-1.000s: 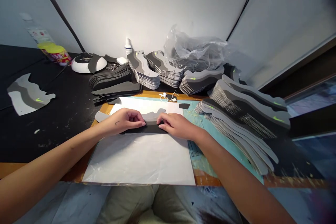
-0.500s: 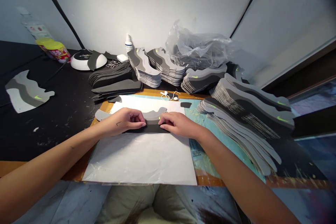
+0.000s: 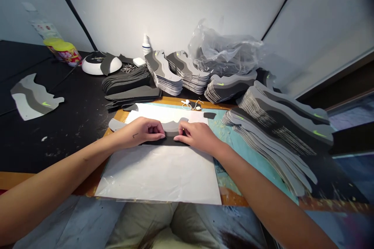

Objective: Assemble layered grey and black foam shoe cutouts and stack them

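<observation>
A grey and black shoe upper panel (image 3: 171, 133) lies flat on a white sheet (image 3: 163, 175) in front of me. My left hand (image 3: 147, 130) is closed at the panel's left part, thumb and curled fingers against it. On the panel's right part, my right hand (image 3: 194, 135) is closed too, thumb stretched toward the left thumb. A short gap separates the two hands, and dark material shows between them. The panel's rounded grey end (image 3: 116, 125) sticks out beyond my left wrist. My hands and wrists cover much of the rest.
Stacked grey shoe panels (image 3: 274, 124) stand at the right, with more panel stacks (image 3: 165, 74) at the back. Dark strips (image 3: 125, 81) lie left of those. A single panel (image 3: 35, 99) rests far left. Behind are a clear plastic bag (image 3: 224, 52), lamp base (image 3: 101, 64) and earphones (image 3: 191, 104).
My right hand has shifted slightly along the panel, its thumb now reaching further left. My left hand keeps its place on the panel. The whole view has moved a little.
</observation>
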{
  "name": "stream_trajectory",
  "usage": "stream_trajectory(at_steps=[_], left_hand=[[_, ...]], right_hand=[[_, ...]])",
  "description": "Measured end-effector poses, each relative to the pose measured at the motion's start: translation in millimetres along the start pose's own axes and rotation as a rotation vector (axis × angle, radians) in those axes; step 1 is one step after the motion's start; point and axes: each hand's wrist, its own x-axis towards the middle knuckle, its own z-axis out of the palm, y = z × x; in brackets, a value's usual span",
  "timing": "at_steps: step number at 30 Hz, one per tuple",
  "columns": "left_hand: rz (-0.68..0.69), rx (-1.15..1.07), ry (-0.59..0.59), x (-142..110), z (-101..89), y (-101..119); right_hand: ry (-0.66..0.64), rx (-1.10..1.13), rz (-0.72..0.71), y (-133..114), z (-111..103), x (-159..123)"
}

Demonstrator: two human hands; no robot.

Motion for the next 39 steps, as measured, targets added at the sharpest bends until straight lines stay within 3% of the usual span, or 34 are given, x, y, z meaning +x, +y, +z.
stream_trajectory(at_steps=[20,32,36,39], left_hand=[[-0.004,-0.045,-0.031,-2.0,0.6,3.3],[-0.095,-0.219,-0.045,2.1,-0.5,2.1],[-0.129,-0.262,-0.056,2.9,-1.1,2.3],[-0.104,-0.164,-0.048,2.2,-1.1,3.8]], right_hand=[[-0.066,-0.202,-0.328,10.8,-2.0,-3.7],[-0.057,0.089,-0.144,11.5,-0.6,-2.9],[-0.054,0.087,-0.166,13.0,-1.1,-2.3],[-0.063,0.037,-0.226,13.7,-2.4,-3.7]])
